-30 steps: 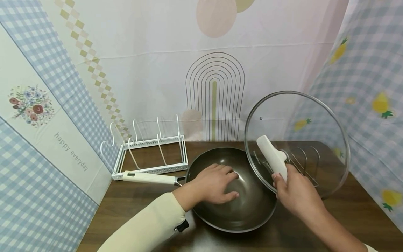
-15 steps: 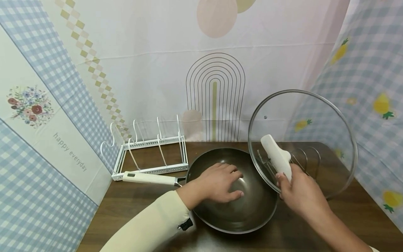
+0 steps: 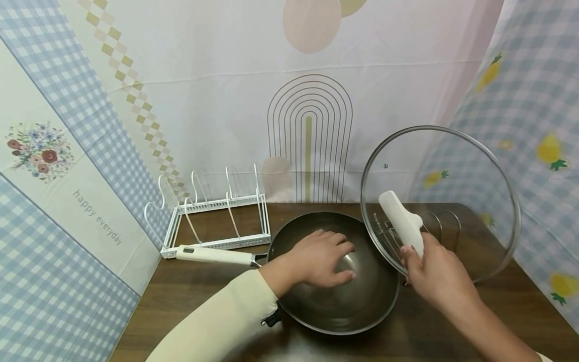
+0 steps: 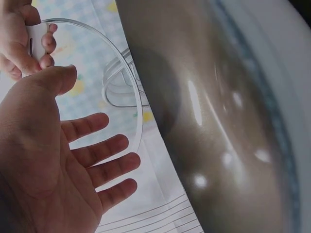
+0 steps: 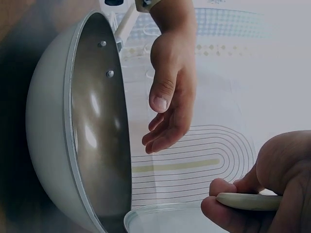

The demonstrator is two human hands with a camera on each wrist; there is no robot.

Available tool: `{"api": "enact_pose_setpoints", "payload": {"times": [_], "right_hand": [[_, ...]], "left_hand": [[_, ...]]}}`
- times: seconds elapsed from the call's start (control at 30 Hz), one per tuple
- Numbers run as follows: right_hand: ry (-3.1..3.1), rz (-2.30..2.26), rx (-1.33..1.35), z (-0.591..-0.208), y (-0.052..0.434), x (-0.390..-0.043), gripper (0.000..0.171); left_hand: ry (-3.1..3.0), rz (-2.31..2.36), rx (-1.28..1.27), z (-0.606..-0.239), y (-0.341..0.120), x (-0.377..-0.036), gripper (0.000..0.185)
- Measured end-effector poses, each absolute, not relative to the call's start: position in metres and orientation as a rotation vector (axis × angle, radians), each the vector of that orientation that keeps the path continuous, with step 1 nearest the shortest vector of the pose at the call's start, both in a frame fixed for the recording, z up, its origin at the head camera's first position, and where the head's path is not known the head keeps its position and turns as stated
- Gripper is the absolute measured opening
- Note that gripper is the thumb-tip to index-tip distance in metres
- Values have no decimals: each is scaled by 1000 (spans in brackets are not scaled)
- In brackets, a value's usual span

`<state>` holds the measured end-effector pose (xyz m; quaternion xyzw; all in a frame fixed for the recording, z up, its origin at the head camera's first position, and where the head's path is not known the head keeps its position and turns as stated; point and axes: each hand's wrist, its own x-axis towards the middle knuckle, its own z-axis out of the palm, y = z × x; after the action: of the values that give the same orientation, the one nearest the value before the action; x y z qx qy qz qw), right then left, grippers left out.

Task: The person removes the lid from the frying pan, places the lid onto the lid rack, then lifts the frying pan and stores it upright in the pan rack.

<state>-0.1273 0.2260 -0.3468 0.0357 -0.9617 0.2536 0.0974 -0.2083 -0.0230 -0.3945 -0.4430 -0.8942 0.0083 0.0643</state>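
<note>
A dark wok [image 3: 344,296] with a white handle [image 3: 212,255] sits on the brown table. My left hand [image 3: 323,259] hovers flat over the wok's bowl, fingers straight; the left wrist view shows its open palm [image 4: 53,160] apart from the wok's inside [image 4: 223,121]. My right hand [image 3: 436,274] grips the white handle [image 3: 402,223] of a round glass lid [image 3: 457,166], held tilted up at the wok's right rim. In the right wrist view the fingers [image 5: 233,208] curl round that handle, with the wok [image 5: 92,141] to the left.
A white wire rack [image 3: 212,216] stands behind the wok's handle at the back left. A metal wire rack [image 3: 445,223] shows through the lid at the right. Patterned cloth walls close in the table on three sides.
The lid has moved a little to the right and up with my right hand. My left hand has slid slightly right over the wok.
</note>
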Motion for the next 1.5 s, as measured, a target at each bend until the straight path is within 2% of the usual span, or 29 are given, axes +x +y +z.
{"api": "enact_pose_setpoints", "payload": {"times": [1.5], "right_hand": [[-2798,766,60,-338,240,-127,28]], "left_hand": [[-2796,71,-1379,-388,8,-219,65]]}}
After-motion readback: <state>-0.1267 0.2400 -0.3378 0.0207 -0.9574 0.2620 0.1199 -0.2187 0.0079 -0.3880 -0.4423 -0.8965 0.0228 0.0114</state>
